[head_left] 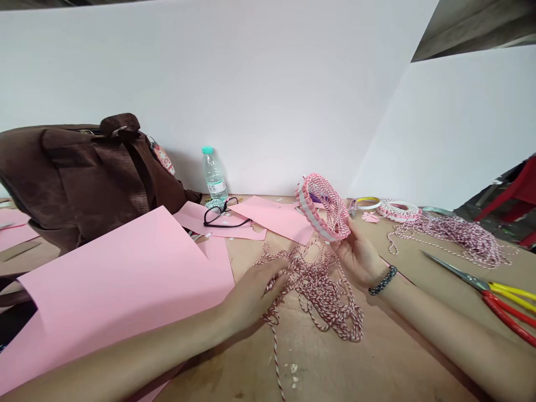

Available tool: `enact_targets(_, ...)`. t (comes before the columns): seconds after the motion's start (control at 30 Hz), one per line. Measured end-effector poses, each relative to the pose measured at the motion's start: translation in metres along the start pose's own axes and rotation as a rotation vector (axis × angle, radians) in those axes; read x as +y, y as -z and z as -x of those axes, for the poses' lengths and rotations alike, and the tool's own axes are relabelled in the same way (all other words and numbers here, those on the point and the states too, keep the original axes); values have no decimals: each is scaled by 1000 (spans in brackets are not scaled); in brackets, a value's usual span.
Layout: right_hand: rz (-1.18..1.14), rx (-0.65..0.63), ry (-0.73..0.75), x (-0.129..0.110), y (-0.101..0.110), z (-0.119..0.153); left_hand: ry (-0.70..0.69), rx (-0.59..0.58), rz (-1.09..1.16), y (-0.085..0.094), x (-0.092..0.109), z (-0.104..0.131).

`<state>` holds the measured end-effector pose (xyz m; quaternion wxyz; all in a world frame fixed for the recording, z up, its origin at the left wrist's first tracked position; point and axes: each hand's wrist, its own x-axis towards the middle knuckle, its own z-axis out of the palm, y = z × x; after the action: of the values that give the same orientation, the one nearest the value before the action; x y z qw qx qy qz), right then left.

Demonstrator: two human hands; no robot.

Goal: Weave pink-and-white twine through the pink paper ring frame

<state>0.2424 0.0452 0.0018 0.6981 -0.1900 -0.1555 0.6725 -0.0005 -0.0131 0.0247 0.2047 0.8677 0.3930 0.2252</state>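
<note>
My right hand (358, 254) is closed on the lower edge of a ring-shaped paper piece (317, 220) and holds it tilted above the table. The ring has a pleated pink rim with a pale band around it, and red-and-white cord laced across its inside. Beneath it lies a loose tangle of red-and-white twisted cord (324, 293). My left hand (255, 290) is at the tangle's left side, fingers curled around some of the strands. One cord end trails from there toward the table's front edge.
Large pink paper sheets (125, 279) cover the left, beside a brown bag (96, 178). Black glasses (228, 223) and a water bottle (215, 176) stand behind. To the right are scissors (473, 279), another cord pile (464, 237), a finished-looking pink ring (400, 211) and tape (367, 202).
</note>
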Motion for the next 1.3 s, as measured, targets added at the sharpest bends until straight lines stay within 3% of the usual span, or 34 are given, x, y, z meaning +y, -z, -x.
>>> enact_targets(0.07,-1,-2,8,1,0,0,-236,48,-122,0,-3,2)
enact_targets(0.17,7,6,4,3,-1,1,-646,356,-322,3,-4,4)
enact_targets(0.23,20,0,-5,5,-2,3,-884,450,-402,6,-1,4)
enact_targets(0.3,17,-18,-13,6,-3,4,-1033,368,-414,7,1,3)
enact_targets(0.4,5,-28,-41,6,-2,3,-1140,195,-338,3,-2,4)
enact_targets(0.47,-9,-18,-85,4,1,1,-1123,141,-249,-1,-8,6)
enact_targets(0.5,-21,-15,-103,3,2,0,-1046,125,-211,-2,-10,8)
enact_targets(0.67,-47,-52,-105,-1,5,-2,-205,114,-14,0,-4,9)
enact_targets(0.7,-47,-56,-101,-1,5,-2,-86,102,28,1,-1,8)
enact_targets(0.77,-50,-46,-97,-1,3,-1,20,61,66,2,3,3)
enact_targets(0.87,-48,-27,-101,-1,3,0,-102,100,-29,2,1,1)
enact_targets(1.0,-18,-37,-100,3,3,0,-597,313,-262,6,-3,3)
enact_targets(1.07,9,-30,-70,6,3,0,-856,213,-306,8,-4,4)
enact_targets(1.13,18,-29,-45,8,3,0,-992,46,-273,6,-5,5)
enact_targets(1.2,17,-38,-42,8,4,-1,-963,-11,-170,2,-7,8)
enact_targets(1.23,18,-42,-47,8,4,-1,-872,-5,-106,-1,-8,10)
enact_targets(1.3,22,-50,-68,6,6,-2,-514,37,22,-7,-8,13)
